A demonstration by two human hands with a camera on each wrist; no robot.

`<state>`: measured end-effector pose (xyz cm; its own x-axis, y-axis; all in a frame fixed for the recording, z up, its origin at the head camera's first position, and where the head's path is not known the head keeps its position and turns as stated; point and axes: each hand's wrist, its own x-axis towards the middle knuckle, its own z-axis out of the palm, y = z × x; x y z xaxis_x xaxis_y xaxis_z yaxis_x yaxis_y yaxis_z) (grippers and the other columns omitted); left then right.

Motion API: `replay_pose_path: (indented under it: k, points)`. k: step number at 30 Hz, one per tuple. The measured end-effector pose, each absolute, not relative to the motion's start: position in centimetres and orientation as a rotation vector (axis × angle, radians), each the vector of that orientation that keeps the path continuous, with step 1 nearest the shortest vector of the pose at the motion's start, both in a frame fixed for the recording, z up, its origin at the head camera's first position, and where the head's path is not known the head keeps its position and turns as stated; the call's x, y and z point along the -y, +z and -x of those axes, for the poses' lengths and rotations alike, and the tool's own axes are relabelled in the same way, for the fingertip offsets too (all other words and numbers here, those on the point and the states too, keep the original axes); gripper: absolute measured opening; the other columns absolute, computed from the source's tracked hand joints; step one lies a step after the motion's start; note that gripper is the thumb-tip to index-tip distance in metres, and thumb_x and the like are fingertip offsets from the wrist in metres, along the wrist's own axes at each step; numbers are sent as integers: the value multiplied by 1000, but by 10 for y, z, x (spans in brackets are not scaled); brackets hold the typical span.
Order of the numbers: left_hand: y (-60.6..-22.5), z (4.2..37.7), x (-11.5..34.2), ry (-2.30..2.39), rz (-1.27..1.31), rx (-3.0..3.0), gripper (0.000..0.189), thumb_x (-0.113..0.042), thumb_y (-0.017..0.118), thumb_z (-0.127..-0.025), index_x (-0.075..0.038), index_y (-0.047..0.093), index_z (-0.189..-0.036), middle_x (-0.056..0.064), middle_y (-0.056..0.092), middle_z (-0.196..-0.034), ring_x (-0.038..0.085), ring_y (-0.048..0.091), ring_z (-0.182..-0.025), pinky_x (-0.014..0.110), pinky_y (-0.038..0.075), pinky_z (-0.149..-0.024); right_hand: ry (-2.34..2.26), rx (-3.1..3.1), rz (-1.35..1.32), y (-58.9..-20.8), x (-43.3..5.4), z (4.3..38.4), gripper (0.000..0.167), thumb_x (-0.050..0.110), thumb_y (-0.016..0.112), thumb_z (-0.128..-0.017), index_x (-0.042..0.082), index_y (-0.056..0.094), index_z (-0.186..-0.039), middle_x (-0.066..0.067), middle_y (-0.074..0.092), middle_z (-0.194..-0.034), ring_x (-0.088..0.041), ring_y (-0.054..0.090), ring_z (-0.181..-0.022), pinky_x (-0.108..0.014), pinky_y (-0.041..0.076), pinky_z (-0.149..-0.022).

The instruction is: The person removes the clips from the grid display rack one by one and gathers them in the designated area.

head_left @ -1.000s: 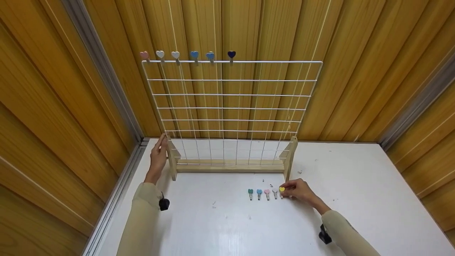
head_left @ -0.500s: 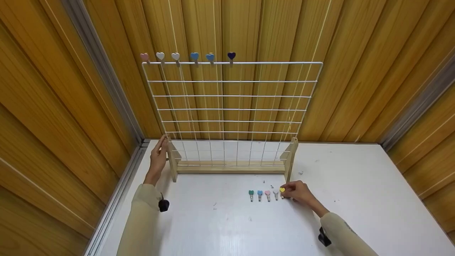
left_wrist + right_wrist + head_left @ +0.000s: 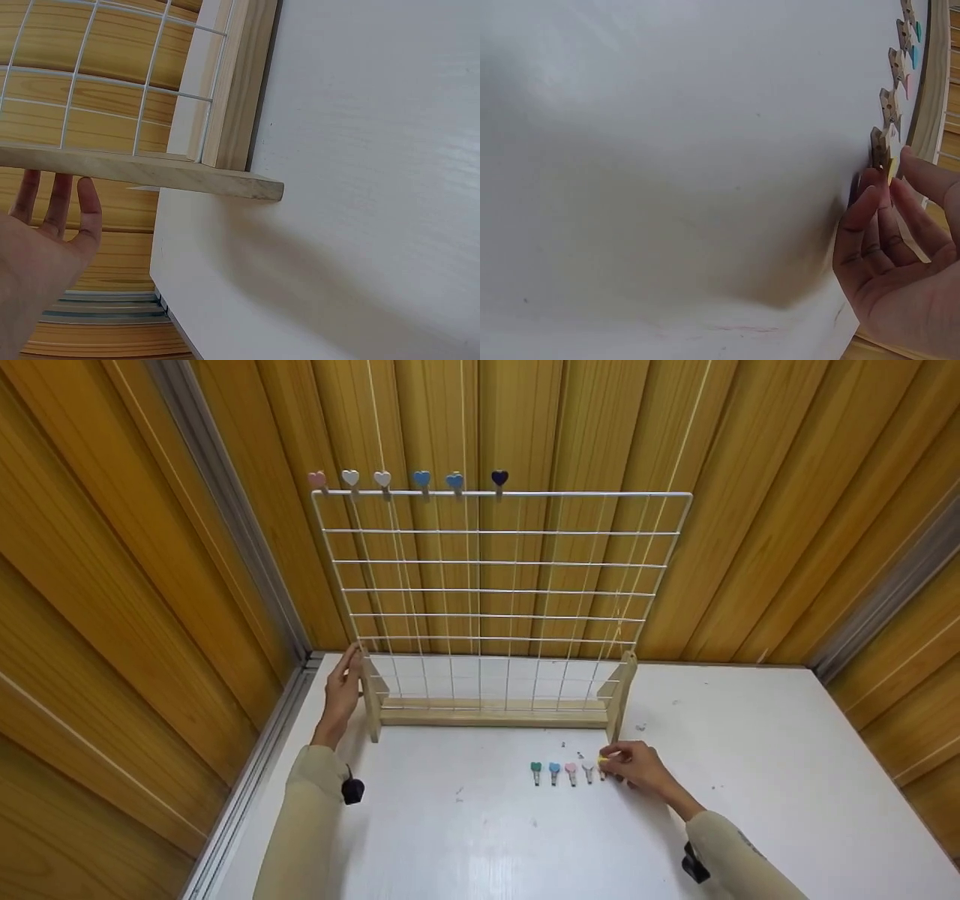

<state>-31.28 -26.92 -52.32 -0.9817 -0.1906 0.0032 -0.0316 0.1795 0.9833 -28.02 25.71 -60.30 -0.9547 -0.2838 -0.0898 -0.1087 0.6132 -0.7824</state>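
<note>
A white wire grid [image 3: 495, 562] stands upright in a wooden stand [image 3: 491, 719] on a white table. My left hand [image 3: 341, 695] touches the outer side of the stand's left post [image 3: 165, 172] with fairly straight fingers. At the front right, my right hand [image 3: 637, 766] pinches a small wooden clothespin with a yellow heart [image 3: 891, 169]; its fingers partly cover the heart. This clothespin ends a row of heart clothespins: green [image 3: 535, 770], blue [image 3: 554, 771], pink [image 3: 571, 771] and white [image 3: 588, 770].
Along the grid's top wire sit heart clothespins: pink [image 3: 317, 480], two white [image 3: 350, 478], two light blue [image 3: 422, 479] and one dark blue [image 3: 500, 478]. Wood-patterned walls [image 3: 750, 510] enclose the table [image 3: 465, 840] behind and at both sides.
My right fingers have shifted slightly over the yellow heart and cover more of it. The head view has moved a little, so everything appears farther right. My left hand stays at the post.
</note>
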Motion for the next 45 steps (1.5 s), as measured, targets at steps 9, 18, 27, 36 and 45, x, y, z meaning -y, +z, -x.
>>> replay_pose_path:
  k: [9, 18, 27, 36, 45]
  points:
    - [-524, 313, 260, -1917, -227, 2328, 61, -52, 33, -110, -29, 21, -165, 11, 23, -171, 37, 28, -155, 59, 36, -119, -1265, -2659, 398, -575, -268, 279, 26, 9, 68, -97, -12, 70, -113, -25, 75, -88, -28, 71, -69, -32, 57, -56]
    - [-527, 315, 259, -1907, -245, 2338, 62, -54, 32, -109, -28, 20, -165, 12, 21, -171, 39, 25, -155, 59, 36, -119, -1238, -2643, 514, -544, -262, 283, 30, 13, 68, -99, -10, 68, -118, -25, 75, -91, -20, 70, -71, -26, 56, -56]
    - [-515, 310, 260, -1948, -234, 2354, 59, -45, 30, -112, -25, 16, -166, 13, 19, -171, 38, 23, -156, 60, 32, -122, -1228, -2745, 529, -459, -255, 302, 31, 17, 65, -102, -4, 68, -124, -24, 74, -103, -21, 69, -78, -24, 56, -60]
    - [-521, 315, 268, -1911, -214, 2354, 61, -52, 31, -110, -30, 18, -165, 12, 21, -171, 38, 27, -155, 59, 35, -119, -1226, -2861, 668, -389, -224, 311, 25, 15, 68, -100, -1, 73, -118, -22, 74, -101, -20, 68, -77, -15, 52, -62]
    - [-522, 312, 269, -1917, -221, 2354, 60, -51, 30, -110, -30, 18, -165, 10, 20, -171, 37, 26, -156, 58, 34, -121, -1252, -2879, 823, -344, -190, 319, 24, 11, 69, -99, -3, 73, -118, -22, 74, -102, -25, 67, -80, -12, 50, -64]
